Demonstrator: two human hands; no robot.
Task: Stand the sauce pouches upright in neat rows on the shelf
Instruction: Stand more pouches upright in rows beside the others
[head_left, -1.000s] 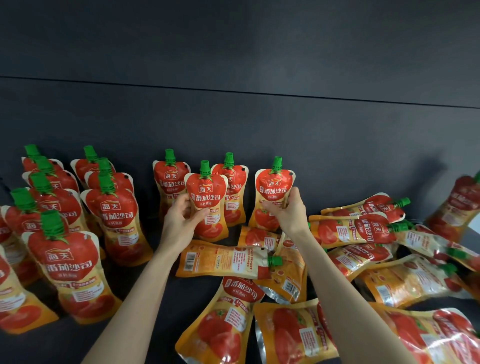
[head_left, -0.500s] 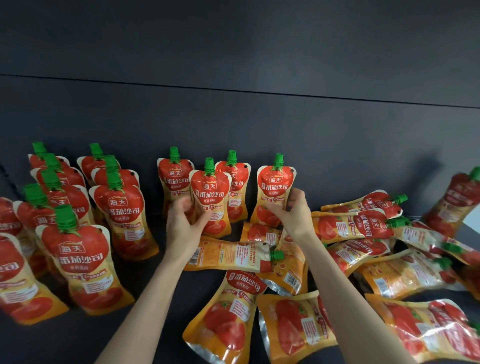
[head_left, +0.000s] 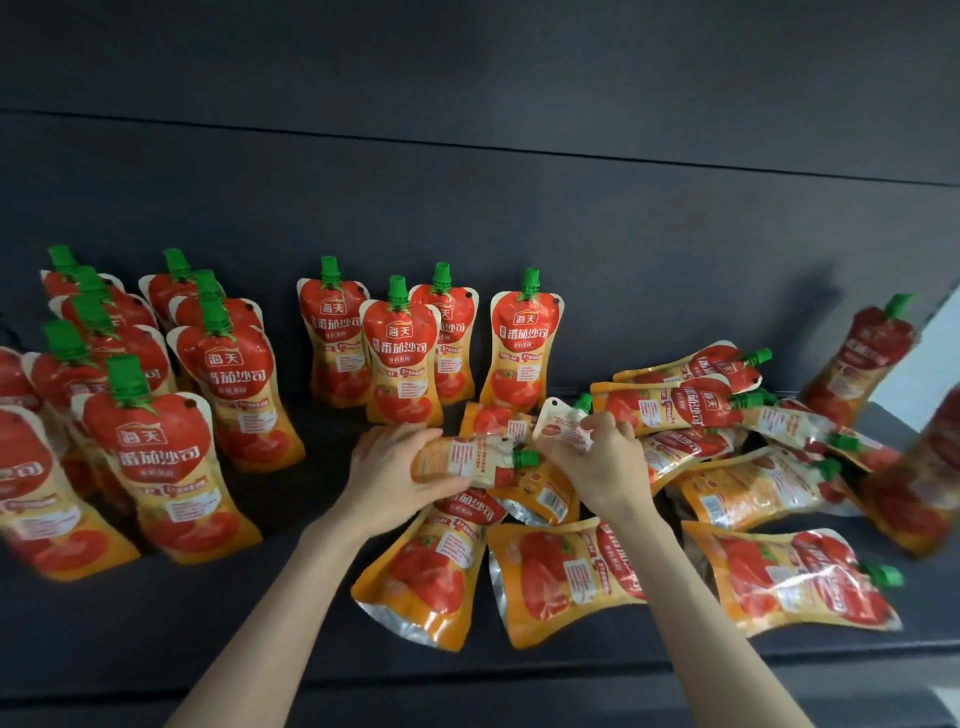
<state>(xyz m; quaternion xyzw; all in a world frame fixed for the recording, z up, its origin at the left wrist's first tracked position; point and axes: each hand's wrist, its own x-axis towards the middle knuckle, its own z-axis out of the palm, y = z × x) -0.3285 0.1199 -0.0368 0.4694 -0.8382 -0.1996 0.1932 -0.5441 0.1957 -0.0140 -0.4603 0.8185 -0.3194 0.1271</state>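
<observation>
Red-and-orange tomato sauce pouches with green caps cover a dark shelf (head_left: 291, 613). Several stand upright in rows at the left (head_left: 228, 384) and in the middle (head_left: 402, 358), with one more upright pouch (head_left: 524, 343) beside them. My left hand (head_left: 387, 475) grips a pouch lying on its side (head_left: 467, 460), cap pointing right. My right hand (head_left: 602, 467) holds a second pouch (head_left: 563, 423) by its top, back side facing me. Below and to the right, several pouches lie flat in a loose pile (head_left: 727, 452).
A dark back wall (head_left: 519, 208) rises behind the shelf. One pouch (head_left: 862, 364) leans against it at the far right. Two flat pouches (head_left: 431, 566) (head_left: 566, 571) lie near the shelf's front edge, between my forearms.
Both hands left the upright pouches in the middle and dropped toward me. Each has taken hold of a pouch from the flat pile.
</observation>
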